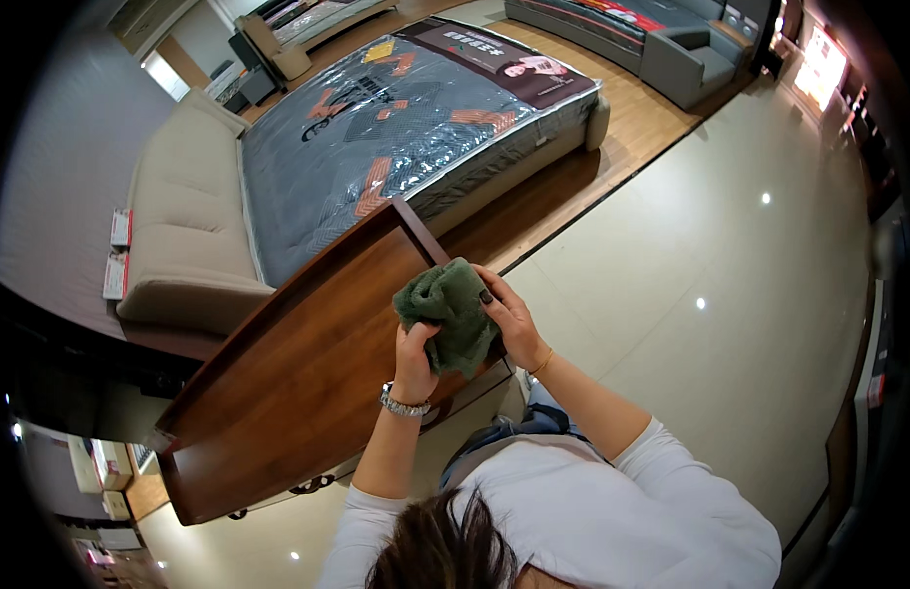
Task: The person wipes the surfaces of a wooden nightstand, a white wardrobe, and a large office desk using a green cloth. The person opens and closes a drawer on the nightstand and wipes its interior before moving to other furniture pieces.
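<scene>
A bunched green cloth [458, 320] is held up between both hands, above the right end of a dark-brown wooden cabinet top [300, 390]. My left hand [416, 361] grips its lower left side, the thumb lying across a fold. On the cloth's right side, my right hand [512, 316] pinches it with the thumb on top and the fingers behind. The cabinet top is glossy and has a raised rim along its back and far right end. Dark curved handles [312, 484] show on the cabinet's front.
Behind the cabinet stands a bed with a plastic-wrapped grey mattress [396, 132] and a beige padded headboard [186, 235] bearing printed cards [116, 274]. Pale floor tiles [683, 294] lie to the right, bordering wood flooring [631, 147]. A grey sofa [690, 62] is at the far right.
</scene>
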The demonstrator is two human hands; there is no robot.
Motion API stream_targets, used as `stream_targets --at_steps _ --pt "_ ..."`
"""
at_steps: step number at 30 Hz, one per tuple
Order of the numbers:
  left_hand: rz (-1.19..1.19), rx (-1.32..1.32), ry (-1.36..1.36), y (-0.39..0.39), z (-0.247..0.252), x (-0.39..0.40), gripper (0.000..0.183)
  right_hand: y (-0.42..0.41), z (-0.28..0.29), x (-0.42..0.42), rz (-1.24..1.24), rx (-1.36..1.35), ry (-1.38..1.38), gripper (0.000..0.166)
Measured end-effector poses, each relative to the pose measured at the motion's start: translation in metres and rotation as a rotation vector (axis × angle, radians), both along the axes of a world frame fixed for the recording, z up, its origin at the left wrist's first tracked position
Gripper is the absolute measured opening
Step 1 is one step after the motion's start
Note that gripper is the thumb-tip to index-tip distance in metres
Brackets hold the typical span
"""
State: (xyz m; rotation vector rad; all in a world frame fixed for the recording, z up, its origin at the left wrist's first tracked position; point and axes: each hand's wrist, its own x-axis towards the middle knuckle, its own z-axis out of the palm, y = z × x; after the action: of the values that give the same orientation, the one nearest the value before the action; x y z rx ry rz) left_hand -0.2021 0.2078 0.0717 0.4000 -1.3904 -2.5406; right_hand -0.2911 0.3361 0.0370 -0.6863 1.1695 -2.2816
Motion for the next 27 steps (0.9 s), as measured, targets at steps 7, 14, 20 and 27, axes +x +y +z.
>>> stream_targets --at_steps 7,14,20,27 --pt "0.088 -0.070 0.033 0.015 -0.008 -0.042 0.043 0.016 0.004 -0.020 0.121 0.051 -0.193 0.045" --pt "0.123 -0.009 -0.049 0.023 -0.014 -0.061 0.031 0.037 -0.002 -0.054 0.047 0.085 -0.244 0.043" --pt "0.169 0.089 -0.045 0.033 -0.010 -0.071 0.029 0.046 -0.016 -0.083 -0.015 0.155 -0.158 0.037" --pt "0.262 0.100 -0.001 0.043 -0.008 -0.076 0.028 0.048 -0.001 -0.102 -0.406 0.378 0.492 0.021"
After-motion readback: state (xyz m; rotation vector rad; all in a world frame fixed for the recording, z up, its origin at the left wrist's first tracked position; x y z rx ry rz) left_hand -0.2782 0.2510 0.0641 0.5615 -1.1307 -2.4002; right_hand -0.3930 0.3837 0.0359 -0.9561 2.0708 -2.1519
